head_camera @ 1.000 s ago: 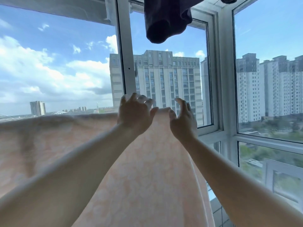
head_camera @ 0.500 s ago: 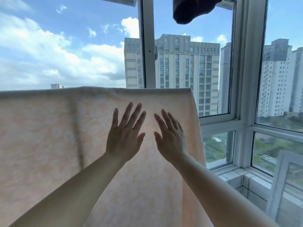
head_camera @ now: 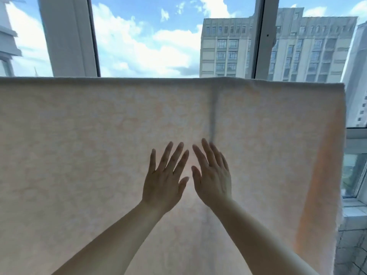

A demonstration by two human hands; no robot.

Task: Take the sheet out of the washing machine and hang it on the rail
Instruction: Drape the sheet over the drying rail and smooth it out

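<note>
Now one hung sheet (head_camera: pixel 79 155), two flat hands (left hand (head_camera: pixel 163 180), right hand (head_camera: pixel 213 178)).

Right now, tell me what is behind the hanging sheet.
Above the sheet, window frames, sky and an apartment building show. A dark vertical shadow shows through the cloth. The rail and the lower windows are covered.

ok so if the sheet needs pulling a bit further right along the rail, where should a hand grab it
Probably pinch the sheet at its free right edge, just below the top fold, coming in from the right. That edge hangs clear of the window frame, whereas the middle is flat and taut with nothing to hold.
</note>
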